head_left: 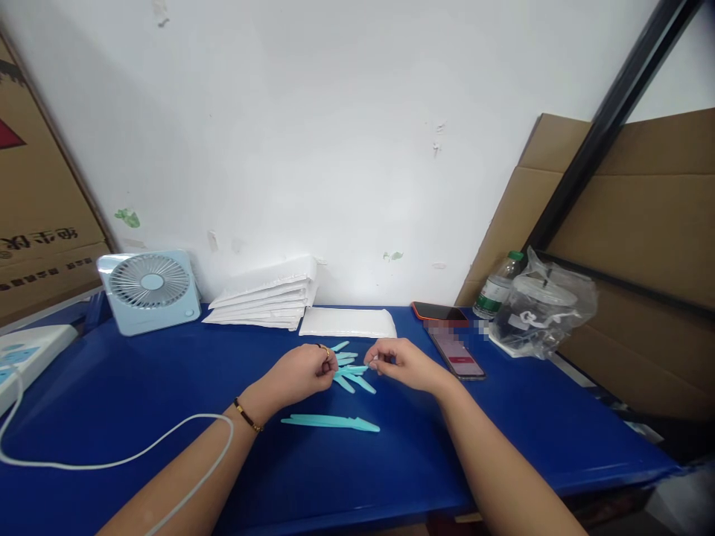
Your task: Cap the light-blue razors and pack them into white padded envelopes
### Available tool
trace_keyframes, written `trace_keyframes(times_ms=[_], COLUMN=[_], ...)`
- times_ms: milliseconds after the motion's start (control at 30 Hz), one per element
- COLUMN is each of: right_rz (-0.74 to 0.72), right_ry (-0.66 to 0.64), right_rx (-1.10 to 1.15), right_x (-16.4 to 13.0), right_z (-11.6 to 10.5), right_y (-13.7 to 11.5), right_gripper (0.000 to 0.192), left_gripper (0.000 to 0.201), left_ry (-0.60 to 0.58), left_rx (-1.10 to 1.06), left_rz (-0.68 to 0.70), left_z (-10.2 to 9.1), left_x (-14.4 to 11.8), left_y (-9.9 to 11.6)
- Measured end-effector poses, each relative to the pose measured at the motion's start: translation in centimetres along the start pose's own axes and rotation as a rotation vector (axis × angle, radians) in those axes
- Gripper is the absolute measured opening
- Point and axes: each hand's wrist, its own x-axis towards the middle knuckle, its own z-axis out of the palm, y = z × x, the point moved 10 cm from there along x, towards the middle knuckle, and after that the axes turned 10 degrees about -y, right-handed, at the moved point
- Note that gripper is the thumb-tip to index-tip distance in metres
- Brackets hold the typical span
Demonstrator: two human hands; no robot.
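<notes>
Pinching one teal plastic piece between both hands, left hand and right hand should keep fingertips close, clear of the loose pile.

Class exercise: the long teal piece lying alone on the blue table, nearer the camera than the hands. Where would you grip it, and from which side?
Probably pinch the long teal piece near its middle, from above. It lies flat and crosswise on the blue table, so only its top and long edges are free. Its right end tapers to a point, a poorer hold. The left hand is closest.
</notes>
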Motion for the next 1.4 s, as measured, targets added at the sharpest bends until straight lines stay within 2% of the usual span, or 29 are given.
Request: trace_keyframes(times_ms=[300, 367, 433, 500, 567, 633, 733, 867, 1000, 1100, 1167, 1233, 1400], right_rz=[-0.088, -0.095, -0.068, 0.029, 0.198, 0.335, 0.415, 0.433, 0.452, 0.405, 0.324, 0.21, -0.094], right_ry=[0.057, 0.085, 0.184, 0.335, 0.427, 0.413, 0.326, 0.243, 0.18, 0.173, 0.203, 0.241, 0.288], right_rx=[-0.119, -0.16, -0.204, -0.265, -0.336, -0.39, -0.431, -0.405, -0.292, -0.226, -0.176, -0.125, -0.143], right_x=[1.1, 1.3, 0.8, -0.2, -1.4, -1.9, -1.5, -0.3, -0.2, -0.4, -0.6, -0.7, -1.0], right_z=[1.4, 1.1, -0.6, -3.4, -5.6, -6.4, -5.6, -3.8, -2.9, -2.9, -3.2, -3.6, -3.6], right_y=[-1.9, -1.8, -0.9, 1.1, 3.9, 6.4, 8.6, 9.6, 10.3, 9.5, 7.9, 5.6, -0.7], right_gripper=[0.016, 0.017, 0.018, 0.019, 0.018, 0.016, 0.012, 0.007, 0.005, 0.006, 0.008, 0.012, 0.014], left_gripper=[0.021, 0.021, 0.024, 0.028, 0.028, 0.032, 0.031, 0.013, 0.021, 0.024, 0.026, 0.029, 0.035], left_ry=[0.031, 0.05, 0.094, 0.099, -0.001, -0.145, -0.262, -0.28, -0.181, -0.11, -0.094, -0.064, 0.017], left_rx=[-0.025, -0.02, -0.03, -0.054, -0.073, -0.075, -0.064, -0.071, -0.051, -0.154, -0.283, -0.37, -0.385], left_rz=[0.038, 0.027, 0.016, 0.02, 0.038, 0.063, 0.079, 0.053, 0.025, 0.011, 0.012, 0.001, -0.024], left_z=[0.7, 0.6, 0.1, -0.3, 0.3, 1.7, 3.4, 3.9, 2.3, 1.2, 1.2, 1.2, 0.7], left_x=[0.3, 0.3, 0.1, -0.3, -0.5, -0.6, -0.7, -0.4, -0.3, -0.4, -0.3, -0.2, 0.1], left_y=[-0.2, -0.5, -0.7, -0.5, 0.1, 0.8, 1.4, 1.3, 1.1, 0.5, -0.1, -0.9, -2.2])
